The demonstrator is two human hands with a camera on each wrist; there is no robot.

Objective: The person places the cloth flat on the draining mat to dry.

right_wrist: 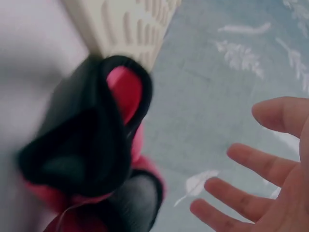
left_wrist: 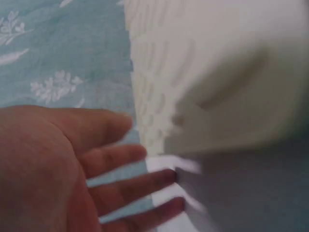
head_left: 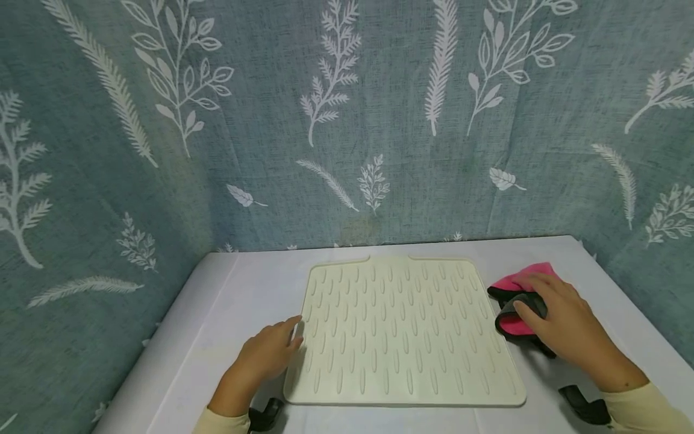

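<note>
A cream mat (head_left: 401, 331) with rows of raised ridges lies flat on the white table. My left hand (head_left: 268, 352) hovers at the mat's left edge, its fingers spread loosely and holding nothing. In the left wrist view the fingertips (left_wrist: 166, 178) show close to the mat's edge; whether they touch it I cannot tell. Right of the mat is a crumpled pink and dark grey cloth (head_left: 517, 325) with black edging. My right hand (head_left: 566, 319) is over the cloth in the head view. The right wrist view shows its fingers (right_wrist: 246, 163) extended and apart from the rolled cloth (right_wrist: 91, 135).
The white tablecloth (head_left: 233, 295) covers the table around the mat. Blue-grey fabric (head_left: 401, 175) with white leaf prints hangs behind and along both sides. Black wrist straps (head_left: 585, 405) sit at both wrists.
</note>
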